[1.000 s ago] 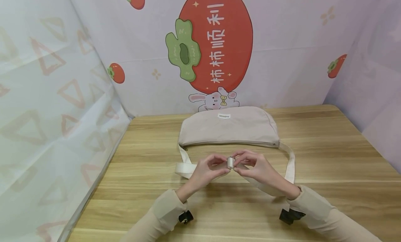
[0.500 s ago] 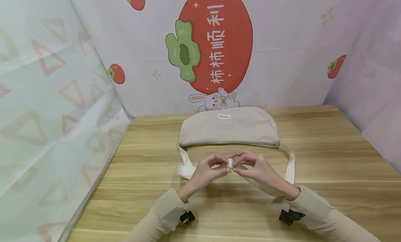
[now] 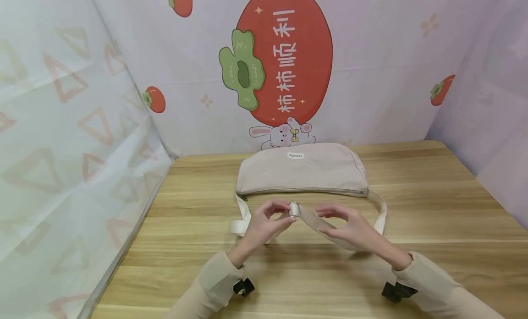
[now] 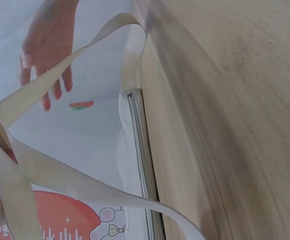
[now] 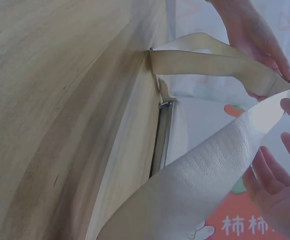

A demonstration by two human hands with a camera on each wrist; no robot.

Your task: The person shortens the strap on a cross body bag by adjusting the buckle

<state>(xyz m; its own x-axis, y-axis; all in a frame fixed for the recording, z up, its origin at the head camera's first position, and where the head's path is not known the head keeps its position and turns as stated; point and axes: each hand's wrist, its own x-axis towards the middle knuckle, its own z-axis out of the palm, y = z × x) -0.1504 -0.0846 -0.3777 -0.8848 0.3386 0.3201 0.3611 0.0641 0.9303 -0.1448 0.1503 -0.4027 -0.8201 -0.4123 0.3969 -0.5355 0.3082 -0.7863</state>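
A beige bag (image 3: 301, 174) with a zipper lies on the wooden table, its webbing strap (image 3: 315, 222) looped toward me. My left hand (image 3: 261, 225) pinches a small metal strap slider (image 3: 294, 209) between thumb and fingertips, holding that part of the strap up. To its right, my right hand (image 3: 350, 225) stands apart from the slider, thumb and fingers spread, holding nothing. In the right wrist view the wide strap (image 5: 199, 160) rises to the slider at the left hand (image 5: 257, 42). Fingers of the right hand (image 5: 279, 192) show below it. The left wrist view shows the right hand (image 4: 52, 42) behind the strap.
The wooden table (image 3: 433, 195) reaches back to a printed cloth backdrop (image 3: 371, 99), with another white cloth (image 3: 70, 172) along the left side. A loose fold of strap (image 3: 238, 227) lies left of the left hand.
My right hand has let go of the slider and moved right, its fingers parting. The left hand, still pinching the slider, has shifted slightly left, and more strap shows between the hands.
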